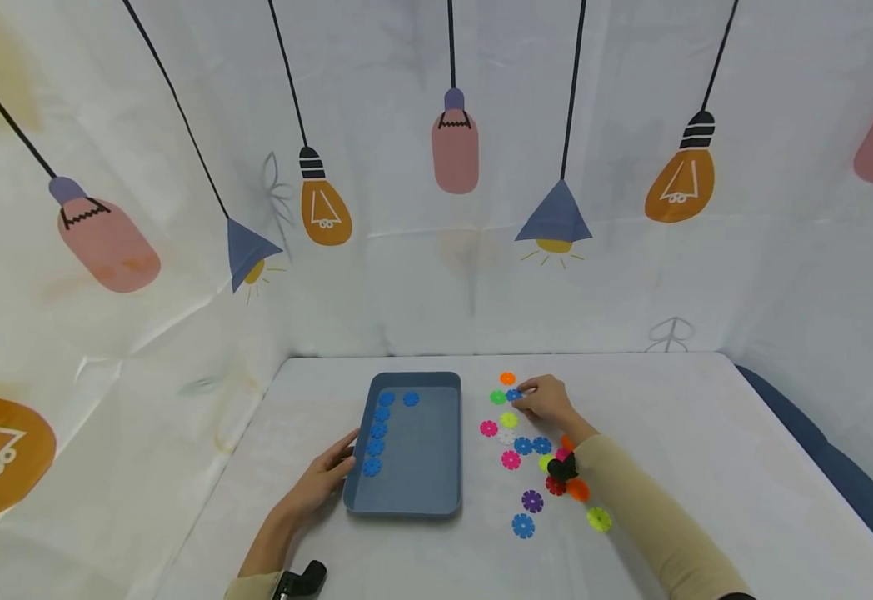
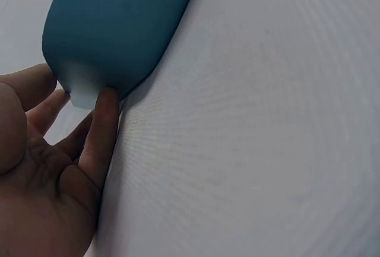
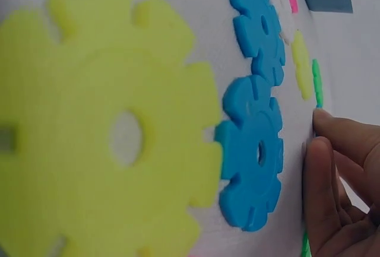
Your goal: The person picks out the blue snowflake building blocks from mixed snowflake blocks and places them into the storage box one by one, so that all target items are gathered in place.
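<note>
My right hand is at the far part of the table, thumb and fingertips pinching a blue notched plastic disc. Right beside that disc lies a green disc, with an orange disc just beyond. On the other side, my left hand rests against the left rim of a grey-blue tray, its fingers lightly extended along the wall. Inside the tray, several blue discs form a column down the left side, and one more blue disc sits near the far edge.
Right of the tray are scattered discs: pink, purple, yellow-green and red. Two blue discs lie edge to edge near the right wrist. A patterned white cloth hangs behind the table.
</note>
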The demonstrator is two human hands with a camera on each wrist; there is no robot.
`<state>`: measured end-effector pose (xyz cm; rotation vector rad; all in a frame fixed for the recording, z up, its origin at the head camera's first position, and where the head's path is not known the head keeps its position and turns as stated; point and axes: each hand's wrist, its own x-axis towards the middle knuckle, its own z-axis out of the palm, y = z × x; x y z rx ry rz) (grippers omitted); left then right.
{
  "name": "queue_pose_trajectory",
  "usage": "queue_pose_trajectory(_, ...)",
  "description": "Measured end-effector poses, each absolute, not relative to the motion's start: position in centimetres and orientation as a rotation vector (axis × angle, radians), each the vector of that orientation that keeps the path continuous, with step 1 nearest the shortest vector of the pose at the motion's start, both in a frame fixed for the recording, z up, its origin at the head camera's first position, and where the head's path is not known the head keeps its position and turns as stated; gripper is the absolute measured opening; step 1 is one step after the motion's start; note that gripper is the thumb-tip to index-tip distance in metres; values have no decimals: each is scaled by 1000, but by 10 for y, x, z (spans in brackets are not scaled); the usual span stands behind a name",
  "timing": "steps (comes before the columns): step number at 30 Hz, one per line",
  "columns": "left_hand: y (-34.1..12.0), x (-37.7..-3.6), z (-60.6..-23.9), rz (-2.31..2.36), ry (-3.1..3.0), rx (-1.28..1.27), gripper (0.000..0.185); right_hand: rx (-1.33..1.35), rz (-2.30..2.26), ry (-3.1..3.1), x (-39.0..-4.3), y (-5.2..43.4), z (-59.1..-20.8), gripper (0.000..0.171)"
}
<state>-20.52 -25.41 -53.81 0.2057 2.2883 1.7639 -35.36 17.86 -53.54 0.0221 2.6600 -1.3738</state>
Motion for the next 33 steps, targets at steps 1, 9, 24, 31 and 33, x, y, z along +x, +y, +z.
queue_pose_trajectory(1,-254,-205,-537,1763,2288,206,58,18,-1375,2662,-354,178,-535,37)
queue_pose_trajectory(9,-256,-208,-537,1744,2294,202,59,44,-1410,2630,-353,176,-530,33)
queue_pose_trajectory(24,-256,-212,-535,1758,2277,212,60,122,-1586,2568,-352,172,-523,22)
queue_pose_trajectory(31,-256,-205,-536,1747,2269,217,58,204,-1665,2442,-346,162,-524,22)
queue_pose_trajectory(33,-256,-205,-536,1760,2264,217,58,228,-1688,2424,-346,160,-523,23)
